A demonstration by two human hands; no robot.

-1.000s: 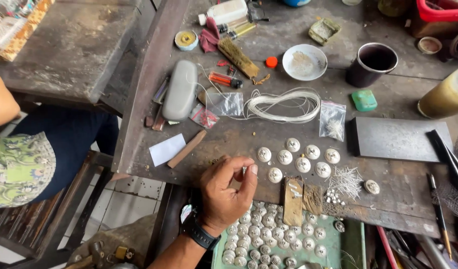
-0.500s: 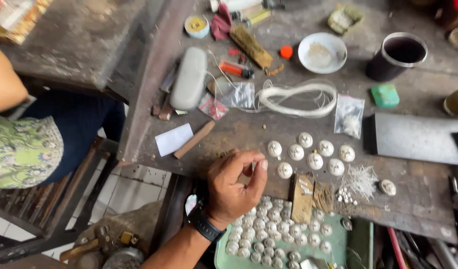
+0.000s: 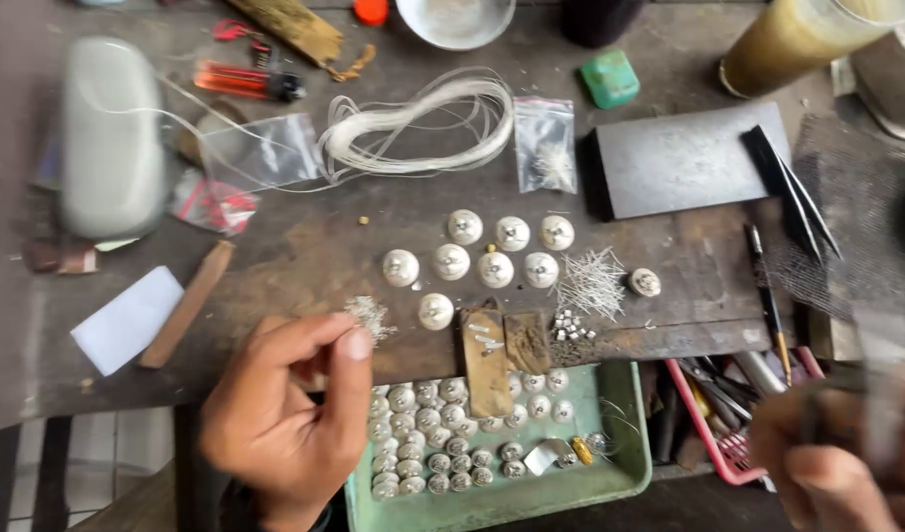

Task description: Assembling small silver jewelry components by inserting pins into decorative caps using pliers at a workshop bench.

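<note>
My left hand (image 3: 290, 419) hovers at the near edge of the worn wooden bench (image 3: 304, 246), fingers curled and thumb pressed to the forefinger, with nothing visible between them. Just beyond its thumb lies a small tuft of silver bits (image 3: 369, 315). Several round silver-white domed pieces (image 3: 494, 266) sit in rows on the bench. More of them fill a green tray (image 3: 615, 475) below the edge. My right hand (image 3: 832, 468) is blurred at the lower right, closed around a thin metal tool (image 3: 871, 394).
A pile of fine wire pins (image 3: 592, 281), a coil of white wire (image 3: 423, 123), a dark metal plate (image 3: 684, 158) with black tweezers (image 3: 789, 182), a grey case (image 3: 112, 138), a red lighter (image 3: 240, 81), small plastic bags and a red tool basket (image 3: 728, 414) surround the work.
The view has closed in on the bench and shifted right. My left hand has dropped toward the bench edge. My right hand with its tool has come into view at the lower right.
</note>
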